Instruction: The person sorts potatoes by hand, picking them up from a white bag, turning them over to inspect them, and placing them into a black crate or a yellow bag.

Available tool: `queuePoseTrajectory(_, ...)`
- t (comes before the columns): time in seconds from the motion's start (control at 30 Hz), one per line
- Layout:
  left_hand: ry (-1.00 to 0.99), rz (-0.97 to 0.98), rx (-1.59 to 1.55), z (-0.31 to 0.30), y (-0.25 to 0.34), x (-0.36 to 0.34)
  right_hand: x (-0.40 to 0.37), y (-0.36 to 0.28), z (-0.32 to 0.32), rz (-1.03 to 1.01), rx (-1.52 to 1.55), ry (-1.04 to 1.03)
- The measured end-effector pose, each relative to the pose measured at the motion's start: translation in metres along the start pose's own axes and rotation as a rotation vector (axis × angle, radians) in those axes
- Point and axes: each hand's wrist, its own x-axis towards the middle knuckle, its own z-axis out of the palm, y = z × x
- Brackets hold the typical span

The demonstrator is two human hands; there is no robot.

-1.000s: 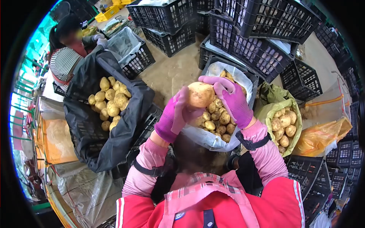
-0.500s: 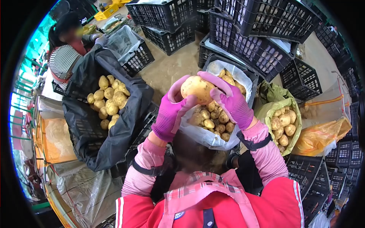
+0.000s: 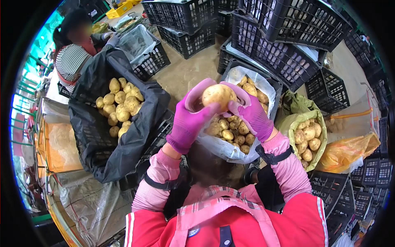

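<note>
One large tan potato (image 3: 218,97) is held up between my two hands, with a few darker specks on its skin. My left hand (image 3: 190,117), in a purple-pink glove, curls round its left side. From the other side, the gloved fingers of my right hand (image 3: 252,115) close on the same potato. Below both hands lie smaller potatoes (image 3: 236,131) in a crate lined with a whitish plastic bag (image 3: 224,154). My gloves hide part of that heap.
To the left, a black cloth-lined crate (image 3: 96,158) holds potatoes (image 3: 121,101). A green sack (image 3: 284,123) of potatoes stands at right. Stacked black crates (image 3: 263,53) rise ahead. A co-worker (image 3: 74,61) in a striped top sits at upper left near a lined crate (image 3: 142,47).
The potato has been turned between my hands and now shows a rounder face. My fingers have shifted around it. The whole view has moved slightly.
</note>
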Motion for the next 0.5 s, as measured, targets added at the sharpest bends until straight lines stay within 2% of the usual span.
queuePoseTrajectory(0.07,0.024,0.008,0.180,-0.003,0.002,0.003,0.002,0.011,0.000,-0.075,-0.009,-0.003)
queuePoseTrajectory(0.17,0.032,0.034,0.209,-0.009,-0.001,0.006,0.003,0.016,0.004,-0.157,-0.115,0.064)
queuePoseTrajectory(0.27,-0.011,0.238,0.599,-0.016,-0.007,0.007,0.003,0.020,0.006,-0.107,-0.181,0.120)
queuePoseTrajectory(0.37,-0.004,-0.599,-0.128,-0.018,0.000,0.007,0.006,0.023,0.004,-0.372,-0.514,0.162)
queuePoseTrajectory(0.5,-0.103,-0.470,-0.247,-0.010,0.000,0.003,0.002,0.011,0.008,-0.340,-0.409,0.187)
